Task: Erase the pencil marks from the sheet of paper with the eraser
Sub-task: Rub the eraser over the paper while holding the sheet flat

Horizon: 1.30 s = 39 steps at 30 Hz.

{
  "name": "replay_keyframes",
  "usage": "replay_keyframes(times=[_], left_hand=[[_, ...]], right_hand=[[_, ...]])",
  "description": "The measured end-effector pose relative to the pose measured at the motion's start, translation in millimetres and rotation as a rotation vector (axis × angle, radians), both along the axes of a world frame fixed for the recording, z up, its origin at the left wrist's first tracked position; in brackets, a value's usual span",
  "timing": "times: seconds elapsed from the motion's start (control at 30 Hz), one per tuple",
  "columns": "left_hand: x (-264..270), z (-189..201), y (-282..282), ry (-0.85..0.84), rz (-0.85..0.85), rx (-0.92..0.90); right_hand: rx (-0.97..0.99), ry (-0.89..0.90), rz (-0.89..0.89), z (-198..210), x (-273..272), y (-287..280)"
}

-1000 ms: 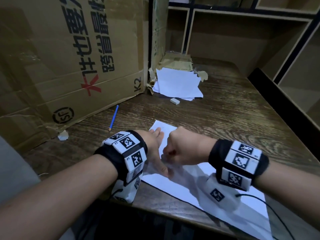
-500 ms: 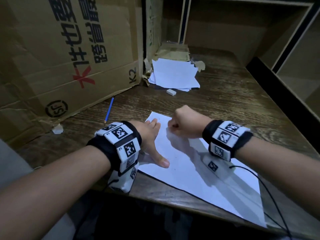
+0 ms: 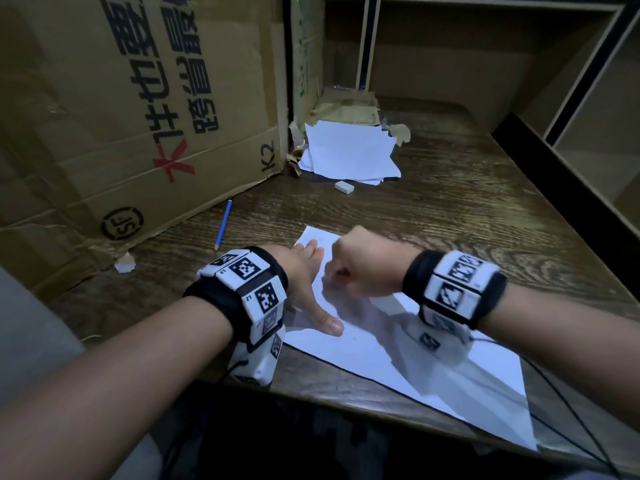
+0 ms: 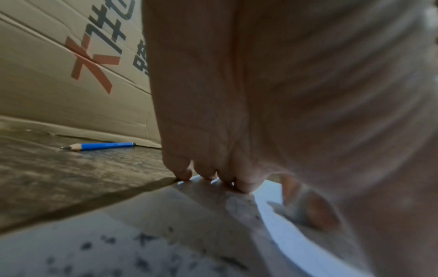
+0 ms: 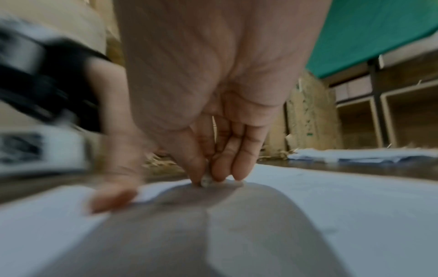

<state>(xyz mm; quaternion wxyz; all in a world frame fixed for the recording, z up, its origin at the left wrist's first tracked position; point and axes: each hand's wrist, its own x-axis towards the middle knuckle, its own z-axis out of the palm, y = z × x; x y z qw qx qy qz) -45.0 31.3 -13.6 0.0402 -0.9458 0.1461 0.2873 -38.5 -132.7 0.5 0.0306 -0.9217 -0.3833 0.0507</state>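
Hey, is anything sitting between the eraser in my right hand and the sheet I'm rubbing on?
Nothing visible. The right hand pinches a small eraser whose tip sits directly on the sheet of paper. The left hand presses the sheet beside it, not under it.

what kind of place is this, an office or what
Probably a makeshift study or storage nook, not a tidy office: a dark wooden desk set against empty shelf cubbies, a big cardboard shipping box standing on it, and loose paper piled at the back.
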Motion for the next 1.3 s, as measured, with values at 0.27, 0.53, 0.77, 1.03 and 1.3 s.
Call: replay_keyframes(times=[0.27, 0.53, 0.77, 1.03, 1.3], left_hand=[[-0.9, 5.1, -4.1, 0.024, -0.001, 0.039], [-0.7, -1.2, -7.8, 0.001, 0.002, 0.068], [-1.5, 2.8, -7.6, 0.005, 0.007, 0.072], [-1.2, 4.9, -8.0, -0.005, -0.009, 0.09], [-0.6, 4.8, -10.0, 0.023, 0.012, 0.097]], right_hand=[[-0.065, 0.005, 0.066, -1.3, 3.6, -19.3], [-0.077, 0.136, 0.138, 0.1, -27.0, -12.1], [0.03, 0.05, -0.013, -2.4, -12.4, -23.0], [0.059, -0.018, 0.011, 1.9, -10.1, -55.6], [0.04, 0.084, 0.087, -2.7, -36.6, -49.7]])
